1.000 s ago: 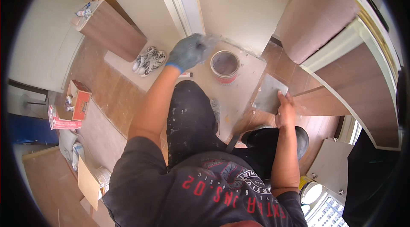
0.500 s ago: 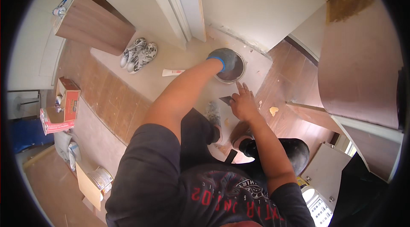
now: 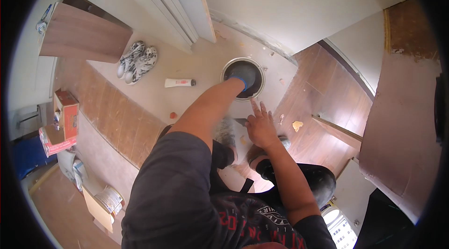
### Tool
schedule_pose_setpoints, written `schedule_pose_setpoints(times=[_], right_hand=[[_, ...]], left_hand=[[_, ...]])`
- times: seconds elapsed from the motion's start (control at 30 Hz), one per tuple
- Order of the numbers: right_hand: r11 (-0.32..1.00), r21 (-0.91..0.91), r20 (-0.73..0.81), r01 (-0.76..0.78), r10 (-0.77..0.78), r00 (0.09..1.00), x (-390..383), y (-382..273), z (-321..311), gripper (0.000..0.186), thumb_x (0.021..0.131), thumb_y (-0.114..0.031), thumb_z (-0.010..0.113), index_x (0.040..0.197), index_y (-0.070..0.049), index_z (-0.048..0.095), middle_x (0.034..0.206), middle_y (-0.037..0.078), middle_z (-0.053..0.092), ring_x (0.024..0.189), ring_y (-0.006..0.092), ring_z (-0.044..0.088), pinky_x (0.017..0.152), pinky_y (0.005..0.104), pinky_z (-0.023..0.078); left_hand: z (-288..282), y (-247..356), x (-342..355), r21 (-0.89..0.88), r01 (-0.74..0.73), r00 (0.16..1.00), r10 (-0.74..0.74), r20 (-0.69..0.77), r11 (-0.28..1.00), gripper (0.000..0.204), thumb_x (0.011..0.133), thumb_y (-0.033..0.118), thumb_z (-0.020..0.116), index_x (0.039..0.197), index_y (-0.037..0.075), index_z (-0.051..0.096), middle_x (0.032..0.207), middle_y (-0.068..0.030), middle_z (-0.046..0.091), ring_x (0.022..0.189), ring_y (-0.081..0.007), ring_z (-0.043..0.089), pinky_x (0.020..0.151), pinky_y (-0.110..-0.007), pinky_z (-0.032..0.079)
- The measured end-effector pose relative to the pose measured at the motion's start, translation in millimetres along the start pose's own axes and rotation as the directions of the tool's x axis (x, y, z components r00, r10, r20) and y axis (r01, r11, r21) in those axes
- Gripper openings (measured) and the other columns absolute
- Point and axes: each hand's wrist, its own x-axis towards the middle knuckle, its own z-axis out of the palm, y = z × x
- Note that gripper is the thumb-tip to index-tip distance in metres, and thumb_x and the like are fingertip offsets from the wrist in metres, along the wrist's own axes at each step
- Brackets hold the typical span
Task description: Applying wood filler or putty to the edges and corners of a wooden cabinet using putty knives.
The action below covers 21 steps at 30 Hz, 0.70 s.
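Observation:
A round metal can (image 3: 260, 88) with dark contents stands on a pale floor sheet. My left hand (image 3: 241, 77), in a grey glove with a blue cuff, is down inside it; its fingers are hidden. Just below the can, my right hand (image 3: 260, 123) is bare, its fingertips near the rim, holding a flat metal plate (image 3: 240, 121) that is mostly hidden beneath it. A white tube (image 3: 180, 82) with a black cap lies left of the can, and a small orange piece (image 3: 173, 115) lies below that.
Speckled clogs (image 3: 138, 64) sit by a wooden box (image 3: 84, 33) at upper left. A red carton (image 3: 68, 113), bags (image 3: 70, 164) and a tub (image 3: 110, 197) are at left. A white panel (image 3: 299, 5) rises beyond the can; curved pink panelling (image 3: 397, 122) stands at right.
My left hand has gone from above left of the can down into it. My right hand has moved left toward the can with the plate. The whole view has shifted.

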Motion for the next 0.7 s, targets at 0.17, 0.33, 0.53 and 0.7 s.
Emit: schedule_pose_setpoints(times=[0.17,0.33,0.53,0.7], right_hand=[[0.999,-0.030,0.040,-0.022,0.023,0.999,3,3,3,0.021,0.092,-0.022,0.059,0.096,-0.002,0.066,0.163,0.015,0.020,0.144,0.0444,0.027,0.110,0.0651,0.032],[0.997,-0.037,0.082,-0.061,0.064,0.995,3,-3,-3,0.020,0.091,-0.020,0.058,0.097,-0.002,0.067,0.163,0.015,0.019,0.142,0.0409,0.034,0.107,0.0641,0.036],[1.000,0.009,0.023,-0.023,0.023,0.999,0,3,8,0.020,0.090,-0.018,0.058,0.095,0.000,0.067,0.160,0.019,0.025,0.135,0.0412,0.044,0.104,0.0557,0.042],[1.000,0.004,0.042,-0.012,0.012,0.999,0,11,11,0.025,0.093,-0.022,0.056,0.102,-0.003,0.069,0.163,0.013,0.021,0.141,0.0368,0.038,0.106,0.0591,0.040]], left_hand=[[11,0,-8,-0.026,0.031,0.999,-0.030,0.016,0.999,0.035,0.089,0.027,0.055,0.114,0.007,0.071,0.122,-0.0171,0.067,0.109,-0.0346,0.066,0.095,-0.046,0.051],[6,11,-7,-0.037,0.031,0.999,-0.030,0.034,0.999,0.035,0.090,0.027,0.054,0.114,0.007,0.071,0.122,-0.0173,0.067,0.109,-0.0347,0.066,0.095,-0.046,0.051],[-19,16,-16,-0.025,0.046,0.997,-0.044,0.066,0.999,0.035,0.090,0.027,0.054,0.114,0.007,0.071,0.121,-0.0174,0.067,0.108,-0.0348,0.066,0.094,-0.046,0.051],[-54,33,-44,0.013,0.030,0.995,-0.032,0.099,0.999,0.035,0.090,0.028,0.054,0.114,0.007,0.071,0.121,-0.0176,0.067,0.108,-0.0350,0.066,0.094,-0.046,0.051]])
